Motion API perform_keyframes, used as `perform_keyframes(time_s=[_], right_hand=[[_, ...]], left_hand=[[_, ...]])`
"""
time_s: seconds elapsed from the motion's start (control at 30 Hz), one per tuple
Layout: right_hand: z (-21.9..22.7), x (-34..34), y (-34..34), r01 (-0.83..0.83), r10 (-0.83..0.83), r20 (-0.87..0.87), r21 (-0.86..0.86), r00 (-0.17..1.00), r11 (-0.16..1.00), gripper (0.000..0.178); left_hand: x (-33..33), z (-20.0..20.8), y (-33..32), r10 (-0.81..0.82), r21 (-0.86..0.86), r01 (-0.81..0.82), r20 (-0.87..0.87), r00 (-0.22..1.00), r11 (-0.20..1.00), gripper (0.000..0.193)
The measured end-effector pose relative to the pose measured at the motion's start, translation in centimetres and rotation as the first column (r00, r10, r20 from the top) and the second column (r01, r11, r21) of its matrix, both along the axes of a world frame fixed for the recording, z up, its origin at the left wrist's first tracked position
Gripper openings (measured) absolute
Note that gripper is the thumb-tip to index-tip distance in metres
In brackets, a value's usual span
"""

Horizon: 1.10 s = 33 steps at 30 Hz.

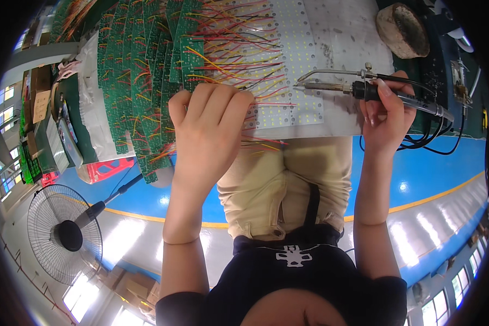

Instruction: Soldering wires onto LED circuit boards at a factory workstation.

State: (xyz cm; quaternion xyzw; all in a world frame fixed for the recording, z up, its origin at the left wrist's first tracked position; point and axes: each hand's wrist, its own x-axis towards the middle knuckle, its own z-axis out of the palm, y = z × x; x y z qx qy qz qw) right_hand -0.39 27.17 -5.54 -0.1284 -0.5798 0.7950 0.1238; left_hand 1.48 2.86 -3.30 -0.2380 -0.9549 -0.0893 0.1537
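My right hand [388, 106] grips a soldering iron [380, 93] with a thin metal feed tube fixed along it. Its tip points left, over a white panel [304, 65] dotted with small yellow squares. My left hand [209, 117] is closed, fingers curled downward at the edge of the green circuit boards [187, 60]; its fingertips and whatever they pinch are hidden. Red, yellow and black wires [239, 51] run from these boards across the white panels, and some come out beside my left fingers.
More green boards [117, 81] lie overlapped at the left. A round, rough-sided block [402, 30] stands at the back right, near a metal stand [461, 81]. Black cables [429, 141] hang off the right table edge. A floor fan [68, 233] stands at lower left.
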Motion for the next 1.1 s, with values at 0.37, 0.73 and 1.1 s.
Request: perform_keyframes(time_s=[0.37, 0.73, 1.1], right_hand=[[-0.19, 0.02, 0.12, -0.047, 0.047, 0.014, 0.045, 0.999, 0.998, 0.01], [0.08, 0.06, -0.16, -0.052, 0.052, -0.017, -0.033, 0.999, 0.998, 0.012], [0.05, 0.01, -0.18, -0.054, 0.054, -0.018, -0.018, 0.998, 0.998, 0.012]], left_hand=[[0.4, 0.23, 0.15, 0.024, 0.026, -0.023, -0.021, 0.999, 0.999, 0.019], [0.54, -0.35, -0.13, 0.001, 0.006, -0.001, -0.064, 0.998, 1.0, 0.023], [0.54, 0.12, 0.04, 0.017, 0.018, -0.017, -0.03, 0.999, 1.0, 0.024]])
